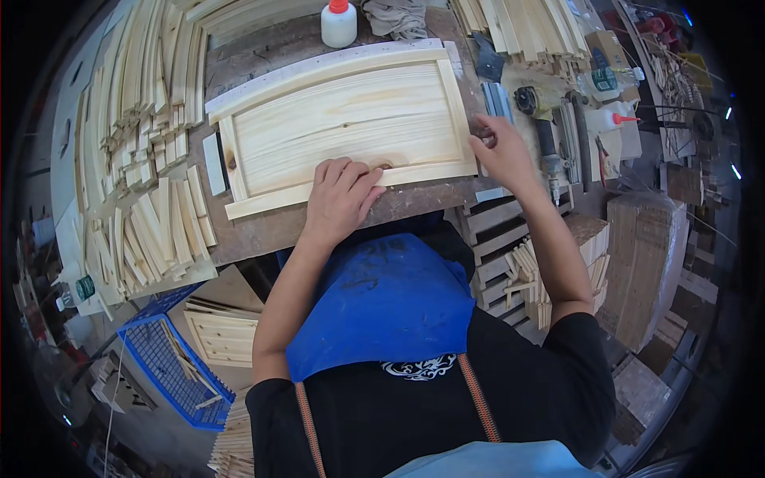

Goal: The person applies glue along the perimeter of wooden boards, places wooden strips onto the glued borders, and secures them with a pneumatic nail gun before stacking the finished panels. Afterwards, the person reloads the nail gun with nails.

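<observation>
A framed wooden panel [343, 119] of pale boards lies on the workbench, its far rail slightly arched. My left hand [341, 195] is on the near rail, fingers curled over it and thumb by the front edge. By the panel's right end is my right hand [504, 155], lifted a little, its fingers curled and thumb near the index finger. Whether something small sits in those fingers is hidden. A white bottle with a red cap [339, 25] stands behind the panel, beside a crumpled grey cloth [396, 17].
Stacks of wood strips [147, 68] fill the bench's left, with shorter pieces [163, 231] nearer me. On the right lie a power tool [546, 135], metal bars [574, 135] and a red-tipped bottle [612, 118]. A blue crate [171, 362] stands on the floor at lower left.
</observation>
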{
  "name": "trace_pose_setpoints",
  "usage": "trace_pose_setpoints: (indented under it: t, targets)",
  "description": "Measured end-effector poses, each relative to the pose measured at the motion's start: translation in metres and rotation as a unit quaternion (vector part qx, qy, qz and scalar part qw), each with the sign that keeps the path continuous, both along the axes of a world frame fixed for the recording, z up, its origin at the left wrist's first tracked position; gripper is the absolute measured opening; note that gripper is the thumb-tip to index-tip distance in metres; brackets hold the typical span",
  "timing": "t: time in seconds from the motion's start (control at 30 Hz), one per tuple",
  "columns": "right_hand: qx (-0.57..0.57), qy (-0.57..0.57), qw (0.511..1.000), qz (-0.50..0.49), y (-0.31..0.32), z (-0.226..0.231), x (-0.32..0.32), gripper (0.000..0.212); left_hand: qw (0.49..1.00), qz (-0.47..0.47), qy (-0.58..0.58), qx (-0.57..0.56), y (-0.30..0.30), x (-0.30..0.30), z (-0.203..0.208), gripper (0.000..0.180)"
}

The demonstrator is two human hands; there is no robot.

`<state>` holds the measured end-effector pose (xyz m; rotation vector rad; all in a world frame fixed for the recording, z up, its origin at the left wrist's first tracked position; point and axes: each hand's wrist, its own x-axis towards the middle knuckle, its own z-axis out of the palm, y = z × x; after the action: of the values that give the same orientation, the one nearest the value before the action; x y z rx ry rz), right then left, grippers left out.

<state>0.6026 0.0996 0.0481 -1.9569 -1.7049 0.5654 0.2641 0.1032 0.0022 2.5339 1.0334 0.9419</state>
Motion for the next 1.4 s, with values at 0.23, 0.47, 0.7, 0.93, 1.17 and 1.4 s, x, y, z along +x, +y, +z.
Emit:
trace_pose_setpoints:
  t: [0.23, 0.47, 0.7, 0.93, 1.17, 1.4]
  targets:
    - [-0.038, -0.093, 0.994, 0.039, 0.011, -0.011, -0.049, 0.034, 1.0, 0.008, -0.005, -0.008, -0.007, -0.035, -0.007, 0.031]
    - [-0.123, 0.065, 0.989, -0.043, -0.009, -0.02, -0.069, 0.038, 0.998, -0.039, -0.048, -0.004, -0.027, -0.081, -0.021, 0.032]
    - [-0.152, 0.118, 0.977, -0.097, -0.01, -0.026, -0.105, 0.04, 0.999, -0.028, -0.044, -0.01, -0.036, -0.121, -0.025, 0.03]
    - [-0.162, 0.132, 0.97, -0.128, -0.003, -0.034, -0.118, 0.039, 0.999, -0.021, -0.046, -0.007, -0.033, -0.134, -0.034, 0.031]
    - [-0.162, 0.14, 0.965, -0.149, 0.005, -0.032, -0.131, 0.042, 0.999, -0.033, -0.029, -0.011, -0.024, -0.139, -0.031, 0.033]
    - [-0.164, 0.11, 0.974, -0.113, 0.009, -0.011, -0.116, 0.046, 0.987, 0.106, -0.116, -0.041, -0.015, -0.147, 0.007, 0.048]
